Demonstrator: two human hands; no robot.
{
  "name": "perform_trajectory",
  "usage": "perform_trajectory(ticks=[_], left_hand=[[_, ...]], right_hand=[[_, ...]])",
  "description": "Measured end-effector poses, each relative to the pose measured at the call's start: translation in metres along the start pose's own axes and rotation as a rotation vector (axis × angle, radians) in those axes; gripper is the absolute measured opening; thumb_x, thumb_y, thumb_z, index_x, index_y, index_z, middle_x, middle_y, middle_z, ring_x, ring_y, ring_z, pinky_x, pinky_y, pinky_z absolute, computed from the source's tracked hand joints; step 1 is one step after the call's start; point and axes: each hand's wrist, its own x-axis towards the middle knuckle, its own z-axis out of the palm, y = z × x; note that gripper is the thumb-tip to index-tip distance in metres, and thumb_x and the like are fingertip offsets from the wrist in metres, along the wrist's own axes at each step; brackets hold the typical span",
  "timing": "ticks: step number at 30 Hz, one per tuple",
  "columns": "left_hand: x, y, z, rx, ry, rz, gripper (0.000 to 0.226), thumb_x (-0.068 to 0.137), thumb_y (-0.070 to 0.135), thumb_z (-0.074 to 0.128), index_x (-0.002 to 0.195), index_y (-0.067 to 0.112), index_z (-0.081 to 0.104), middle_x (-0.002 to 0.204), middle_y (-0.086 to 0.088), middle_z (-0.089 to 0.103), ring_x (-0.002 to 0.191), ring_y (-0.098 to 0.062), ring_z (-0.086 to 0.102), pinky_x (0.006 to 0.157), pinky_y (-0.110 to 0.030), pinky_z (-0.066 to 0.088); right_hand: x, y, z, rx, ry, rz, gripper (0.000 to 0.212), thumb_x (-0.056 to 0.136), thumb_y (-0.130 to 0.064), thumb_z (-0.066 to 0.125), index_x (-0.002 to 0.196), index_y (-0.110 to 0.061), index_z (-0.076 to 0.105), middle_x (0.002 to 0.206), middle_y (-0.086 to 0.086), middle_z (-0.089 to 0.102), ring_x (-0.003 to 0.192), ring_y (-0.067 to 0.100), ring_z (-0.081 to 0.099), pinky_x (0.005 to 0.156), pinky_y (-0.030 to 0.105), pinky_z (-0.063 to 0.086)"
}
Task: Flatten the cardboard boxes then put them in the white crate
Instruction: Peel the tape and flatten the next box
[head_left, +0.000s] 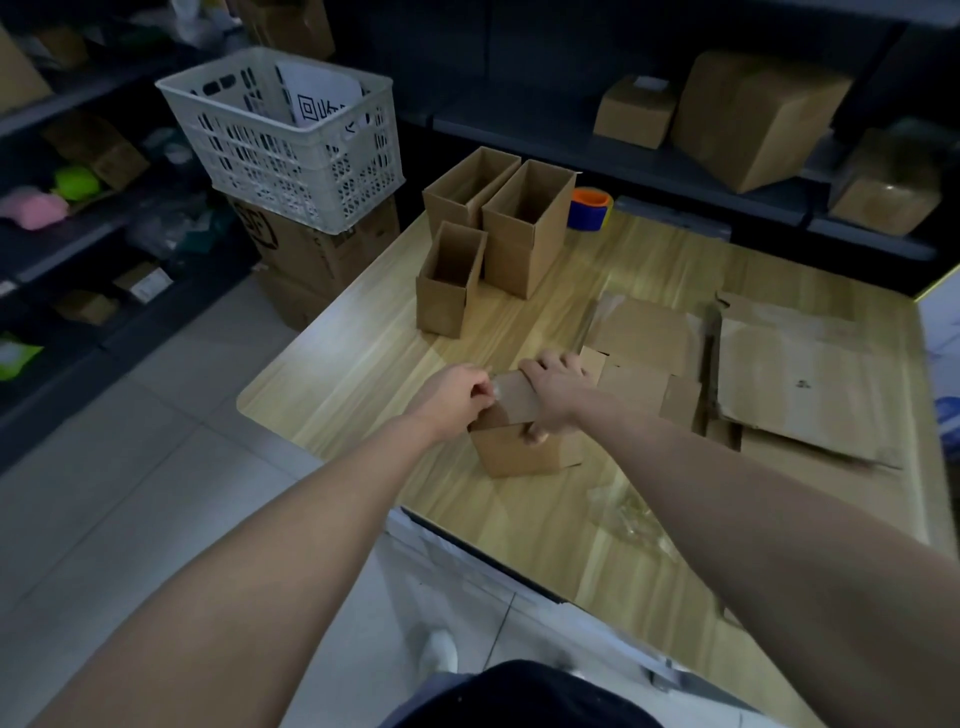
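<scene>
A small sealed cardboard box stands on the wooden table near its left front edge. My right hand grips the box over its top, thumb on the near face. My left hand pinches a strip of clear tape at the top's left edge. Three open upright boxes stand at the table's far left. Flattened cardboard lies to the right. The white crate sits on a brown carton beyond the table's left corner, with a printed white sheet inside.
A blue and orange tape dispenser sits behind the upright boxes. Crumpled clear tape lies on the table's near side. Dark shelves with cartons line the back and left. Tiled floor stretches to the left.
</scene>
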Motion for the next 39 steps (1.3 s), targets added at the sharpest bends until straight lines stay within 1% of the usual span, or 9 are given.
perform_trajectory(ticks=[3,7,10,14,21,25,31,35,39], left_hand=[[-0.002,-0.002,0.001,-0.058,0.023,-0.018,0.007,0.088,0.018,0.060,0.082,0.016,0.062,0.087,0.003,0.056,0.080,-0.017,0.056,0.069,-0.029,0.048],[-0.002,-0.003,0.002,-0.201,-0.066,-0.045,0.020,0.076,0.020,0.076,0.089,0.014,0.062,0.095,0.005,0.053,0.087,-0.013,0.053,0.077,-0.027,0.047],[0.001,-0.007,0.002,-0.137,-0.077,-0.041,0.009,0.080,0.015,0.073,0.084,0.017,0.065,0.093,0.006,0.051,0.092,-0.016,0.054,0.081,-0.027,0.044],[0.001,-0.010,-0.002,-0.150,-0.094,-0.011,0.009,0.080,0.019,0.073,0.083,0.021,0.065,0.090,0.012,0.052,0.088,-0.011,0.054,0.076,-0.021,0.042],[0.001,-0.001,-0.006,0.118,-0.045,0.148,0.014,0.091,0.018,0.057,0.098,0.012,0.068,0.101,0.000,0.060,0.093,-0.017,0.054,0.081,-0.028,0.043],[0.000,0.003,-0.006,0.210,0.005,0.191,0.015,0.094,0.018,0.049,0.095,0.009,0.061,0.099,-0.003,0.058,0.091,-0.020,0.054,0.077,-0.029,0.042],[0.007,0.000,0.000,-0.079,0.093,-0.069,0.008,0.093,0.019,0.049,0.089,0.013,0.052,0.088,-0.002,0.055,0.078,-0.018,0.052,0.063,-0.026,0.037],[0.007,-0.004,0.002,-0.392,0.009,-0.118,0.017,0.086,0.029,0.065,0.088,0.013,0.058,0.083,0.001,0.058,0.076,-0.015,0.055,0.065,-0.026,0.044],[0.016,-0.002,-0.001,-0.292,0.019,-0.084,0.018,0.081,0.029,0.071,0.084,0.013,0.064,0.088,0.000,0.056,0.081,-0.016,0.054,0.070,-0.029,0.043]], right_hand=[[-0.003,0.000,-0.002,0.012,-0.004,0.011,0.102,0.061,-0.042,0.084,0.143,-0.021,0.028,0.134,0.002,0.030,0.124,0.030,0.027,0.103,0.040,0.032],[-0.007,0.001,-0.006,0.019,0.003,0.038,0.101,0.061,-0.044,0.083,0.143,-0.020,0.028,0.134,0.003,0.030,0.124,0.031,0.026,0.103,0.040,0.034],[-0.010,0.001,-0.010,-0.027,-0.006,0.045,0.098,0.062,-0.043,0.083,0.141,-0.019,0.029,0.132,0.004,0.031,0.123,0.032,0.027,0.103,0.042,0.035],[-0.012,0.003,-0.013,-0.025,-0.017,0.064,0.100,0.061,-0.044,0.083,0.141,-0.018,0.029,0.129,0.004,0.031,0.121,0.032,0.028,0.103,0.041,0.036],[-0.013,0.001,-0.019,-0.008,-0.025,0.067,0.097,0.063,-0.043,0.083,0.140,-0.016,0.030,0.129,0.004,0.031,0.121,0.032,0.027,0.102,0.043,0.038],[-0.011,0.002,-0.018,0.047,-0.013,0.070,0.096,0.062,-0.043,0.083,0.139,-0.016,0.031,0.129,0.004,0.030,0.120,0.031,0.027,0.102,0.042,0.039],[-0.006,0.001,-0.019,0.062,0.033,0.049,0.096,0.060,-0.046,0.083,0.136,-0.015,0.034,0.126,0.004,0.031,0.117,0.031,0.029,0.104,0.039,0.035],[-0.007,0.008,-0.019,0.097,0.015,0.080,0.096,0.061,-0.044,0.083,0.138,-0.017,0.032,0.126,0.003,0.030,0.118,0.031,0.027,0.100,0.040,0.038],[-0.007,0.005,-0.020,0.070,0.023,0.073,0.095,0.062,-0.044,0.083,0.138,-0.016,0.032,0.126,0.004,0.031,0.118,0.032,0.028,0.100,0.040,0.037]])
